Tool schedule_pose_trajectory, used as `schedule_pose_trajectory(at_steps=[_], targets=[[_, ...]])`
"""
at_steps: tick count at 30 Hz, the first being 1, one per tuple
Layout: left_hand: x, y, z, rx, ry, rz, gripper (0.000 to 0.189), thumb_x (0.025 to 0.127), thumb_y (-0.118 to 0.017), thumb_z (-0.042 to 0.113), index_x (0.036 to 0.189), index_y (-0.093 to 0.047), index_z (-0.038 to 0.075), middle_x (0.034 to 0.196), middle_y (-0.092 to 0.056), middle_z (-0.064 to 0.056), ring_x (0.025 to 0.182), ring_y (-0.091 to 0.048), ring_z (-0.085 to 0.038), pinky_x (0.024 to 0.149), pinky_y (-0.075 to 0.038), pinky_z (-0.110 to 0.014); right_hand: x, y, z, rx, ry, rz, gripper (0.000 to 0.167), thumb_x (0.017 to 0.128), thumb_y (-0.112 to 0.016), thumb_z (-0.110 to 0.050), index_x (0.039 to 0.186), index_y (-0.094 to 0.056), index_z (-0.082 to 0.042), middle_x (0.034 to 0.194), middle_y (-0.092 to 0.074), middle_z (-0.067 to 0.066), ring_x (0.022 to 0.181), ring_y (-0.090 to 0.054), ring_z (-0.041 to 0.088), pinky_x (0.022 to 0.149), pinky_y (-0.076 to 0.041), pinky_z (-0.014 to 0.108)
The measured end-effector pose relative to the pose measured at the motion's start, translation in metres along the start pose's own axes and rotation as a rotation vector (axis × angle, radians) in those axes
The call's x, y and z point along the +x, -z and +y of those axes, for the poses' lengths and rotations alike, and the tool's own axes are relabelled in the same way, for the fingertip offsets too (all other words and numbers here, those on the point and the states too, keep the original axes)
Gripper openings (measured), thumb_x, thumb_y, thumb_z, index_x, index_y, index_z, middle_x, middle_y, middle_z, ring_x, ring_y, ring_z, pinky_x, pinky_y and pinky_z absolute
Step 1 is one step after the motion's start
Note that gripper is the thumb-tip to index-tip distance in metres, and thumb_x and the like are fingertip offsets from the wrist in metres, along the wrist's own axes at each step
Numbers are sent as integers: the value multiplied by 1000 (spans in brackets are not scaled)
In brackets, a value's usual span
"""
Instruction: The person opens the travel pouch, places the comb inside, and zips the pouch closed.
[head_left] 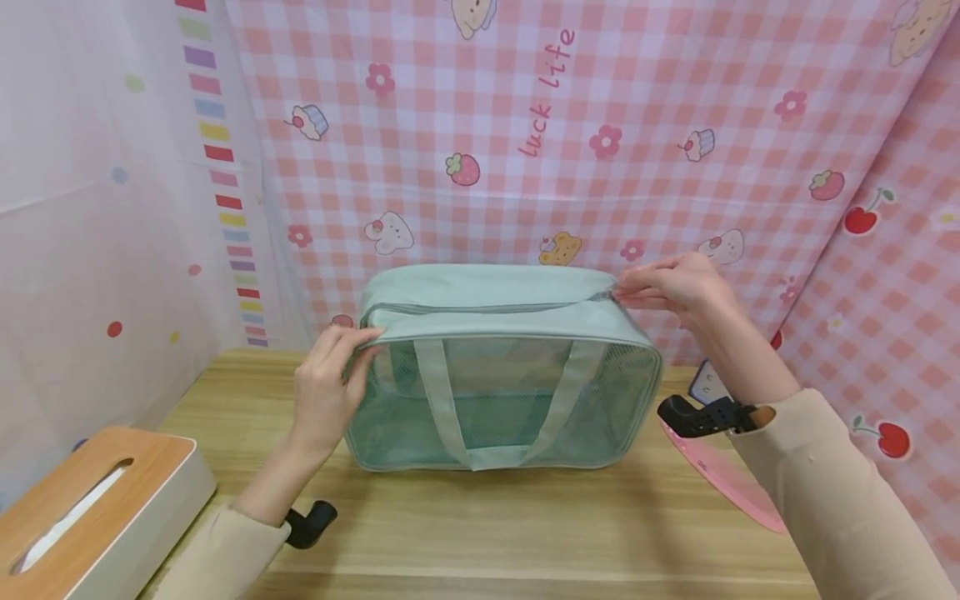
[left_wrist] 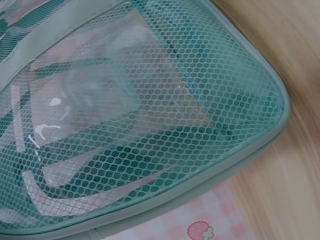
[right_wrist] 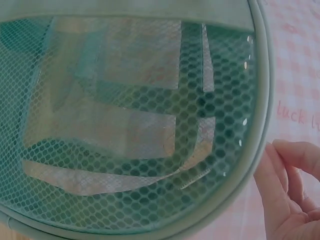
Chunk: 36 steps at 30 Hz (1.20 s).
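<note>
A mint-green toiletry bag [head_left: 502, 421] with mesh sides and a fabric strap handle [head_left: 442, 400] stands upright on the wooden table. Its zipper [head_left: 502, 308] runs along the top. My left hand [head_left: 326, 387] pinches the top left corner of the bag between thumb and fingers. At the right end of the zipper, my right hand [head_left: 678, 283] pinches the zipper pull, which the fingertips mostly hide. In the right wrist view the thumb and index finger of that hand [right_wrist: 292, 195] meet right beside the bag's piped rim [right_wrist: 267, 90]. The left wrist view shows only the bag's mesh end [left_wrist: 165, 125].
A tissue box [head_left: 161, 467] with a wooden lid stands at the front left. Under my right forearm lies a flat pink item [head_left: 731, 483], with a white, blue-edged thing [head_left: 707, 383] behind it. A pink checked cloth [head_left: 480, 100] hangs close behind the bag.
</note>
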<state>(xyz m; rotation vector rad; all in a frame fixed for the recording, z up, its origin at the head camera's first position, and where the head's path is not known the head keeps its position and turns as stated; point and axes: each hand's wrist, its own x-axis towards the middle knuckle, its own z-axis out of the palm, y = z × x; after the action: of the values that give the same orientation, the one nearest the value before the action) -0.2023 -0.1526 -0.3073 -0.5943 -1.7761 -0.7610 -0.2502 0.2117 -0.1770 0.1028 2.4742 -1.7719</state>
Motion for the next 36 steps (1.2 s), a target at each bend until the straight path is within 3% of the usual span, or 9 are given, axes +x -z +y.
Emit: schedule_pose_trajectory(at_steps=[1,3,6,11,17,24,29,36], targets=[[0,0,0,-1,-3,2,24,70,-70,-9,92,-66,-1,78,-58,-12,62,-49,-20,54,-37,-19,0,-1,-1,19,12,0,9,81,-69,-15,89,-68,-11,67,-69,-7,69,-69,7,102,-39,43],[-1,0,-1,-3,-9,6,24,69,-70,-10,91,-66,-1,77,-58,-13,63,-50,-21,54,-37,-20,0,-4,-2,38,28,6,8,82,-68,-10,89,-67,-8,67,-69,-5,69,-69,9,82,-53,31],[-3,-1,-3,-9,-14,13,24,69,-70,-11,90,-66,-1,77,-58,-13,65,-53,-22,54,-38,-21,-2,-7,-5,52,35,-1,6,82,-66,-7,88,-67,-6,67,-69,-4,68,-69,9,74,-56,26],[-3,-2,-4,-19,-10,19,25,69,-70,-11,91,-66,-1,77,-59,-13,66,-54,-23,54,-38,-21,-4,-11,-9,-7,42,8,15,83,-65,-7,96,-65,-1,67,-68,-4,67,-68,9,74,-56,27],[-2,0,-4,-26,3,17,26,68,-70,-12,92,-66,-2,76,-58,-13,60,-46,-17,53,-33,-17,-5,-23,-17,-94,64,36,8,82,-66,-8,85,-65,-1,64,-68,-4,63,-68,9,70,-57,27],[-2,1,-2,-29,-2,8,26,68,-69,-13,92,-65,-2,76,-57,-13,62,-47,-18,55,-34,-18,-3,-25,-24,-259,91,71,10,77,-67,-5,84,-68,2,76,-65,4,58,-66,11,65,-57,28],[-2,-3,-1,-22,-8,4,23,71,-69,-9,92,-66,-1,76,-57,-12,63,-49,-20,55,-35,-20,1,-20,-21,-429,76,34,14,76,-65,-4,85,-68,6,64,-66,2,52,-64,12,57,-56,26],[-3,-2,-2,-16,-3,3,24,70,-70,-9,92,-66,0,76,-58,-11,63,-51,-20,55,-36,-20,6,-49,-25,-722,128,-22,15,68,-54,2,56,-62,2,54,-64,6,48,-60,13,53,-55,26]])
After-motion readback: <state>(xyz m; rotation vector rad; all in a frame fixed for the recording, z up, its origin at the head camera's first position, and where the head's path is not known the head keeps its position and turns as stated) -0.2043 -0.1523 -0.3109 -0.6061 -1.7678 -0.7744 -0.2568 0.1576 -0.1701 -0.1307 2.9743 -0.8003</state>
